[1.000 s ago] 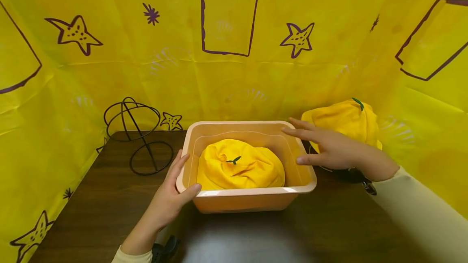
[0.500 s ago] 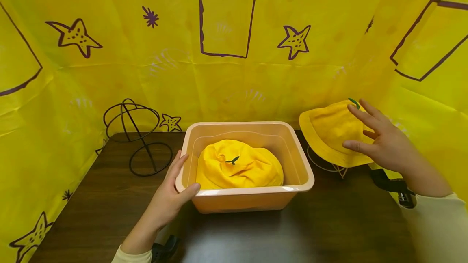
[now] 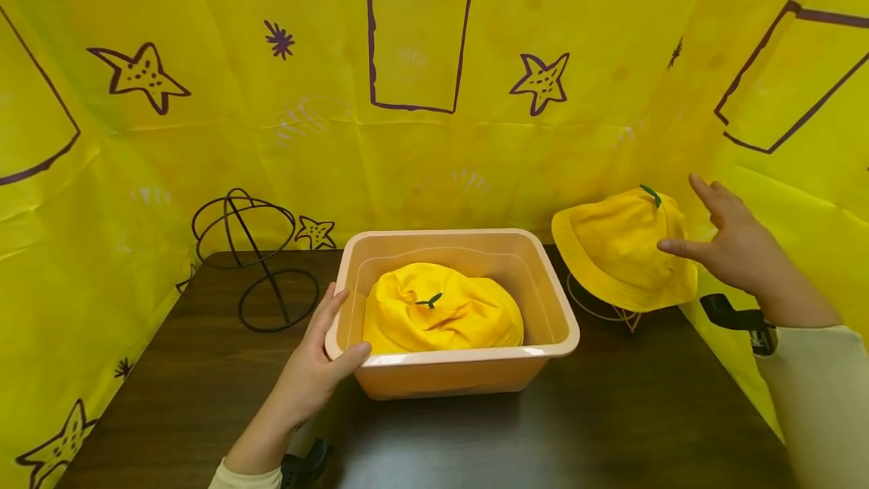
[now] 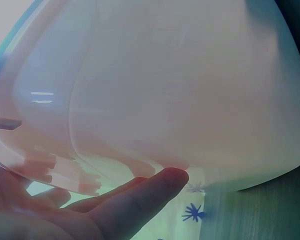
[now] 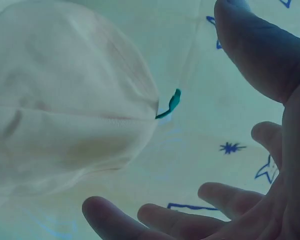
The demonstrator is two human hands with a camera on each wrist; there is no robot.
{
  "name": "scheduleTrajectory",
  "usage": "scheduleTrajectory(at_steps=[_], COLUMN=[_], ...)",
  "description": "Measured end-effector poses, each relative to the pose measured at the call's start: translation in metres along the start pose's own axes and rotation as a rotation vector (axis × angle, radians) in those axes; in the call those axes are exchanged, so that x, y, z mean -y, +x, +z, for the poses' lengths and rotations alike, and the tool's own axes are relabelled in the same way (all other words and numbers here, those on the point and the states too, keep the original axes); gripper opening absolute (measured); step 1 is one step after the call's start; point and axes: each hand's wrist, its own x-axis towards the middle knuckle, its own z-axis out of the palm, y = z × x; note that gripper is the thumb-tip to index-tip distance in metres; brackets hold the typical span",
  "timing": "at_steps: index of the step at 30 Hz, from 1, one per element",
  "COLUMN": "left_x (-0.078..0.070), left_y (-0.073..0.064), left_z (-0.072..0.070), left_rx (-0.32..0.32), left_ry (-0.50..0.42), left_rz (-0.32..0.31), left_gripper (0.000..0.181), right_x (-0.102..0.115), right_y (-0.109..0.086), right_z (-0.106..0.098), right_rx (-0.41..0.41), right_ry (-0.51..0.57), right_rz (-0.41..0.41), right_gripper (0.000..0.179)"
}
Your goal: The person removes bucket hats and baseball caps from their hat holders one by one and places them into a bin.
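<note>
A peach plastic basin (image 3: 455, 379) sits on the table, with a crumpled yellow hat (image 3: 468, 308) inside that bears a green sprout. My left hand (image 3: 312, 372) grips the basin's left rim, thumb over the front corner; in the left wrist view its fingers (image 4: 140, 202) lie along the outer wall. To the right, another yellow hat (image 3: 624, 251) with a green sprout on its crown rests tilted on a light wire stand (image 3: 614, 315). Beside that hat, my right hand (image 3: 740, 251) is spread and holds nothing. In the right wrist view its fingers (image 5: 107, 220) stay apart from the hat (image 5: 75, 100).
On the left of the dark wooden table (image 3: 190, 398) stands a bare black wire hat stand (image 3: 271, 278). A yellow cloth (image 3: 421, 149) with purple drawings hangs close behind and along both sides.
My right hand has moved from above the basin's right side, across the front of the hat on the stand, to that hat's right side. The left hand has kept its hold.
</note>
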Motion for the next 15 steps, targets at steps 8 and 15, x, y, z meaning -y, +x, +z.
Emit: scheduleTrajectory(at_steps=[8, 15], left_x=[0.003, 0.001], left_y=[0.0, 0.0], left_z=[0.0, 0.0], left_rx=[-0.006, -0.007], left_ry=[-0.002, -0.004], left_rz=[0.003, 0.013], left_gripper=[0.08, 0.079], right_x=[-0.004, -0.004], right_y=[0.022, 0.042], right_z=[-0.005, -0.008], right_rx=[0.086, 0.169], right_ry=[-0.007, -0.005], right_rz=[0.022, 0.034], right_gripper=[0.105, 0.104])
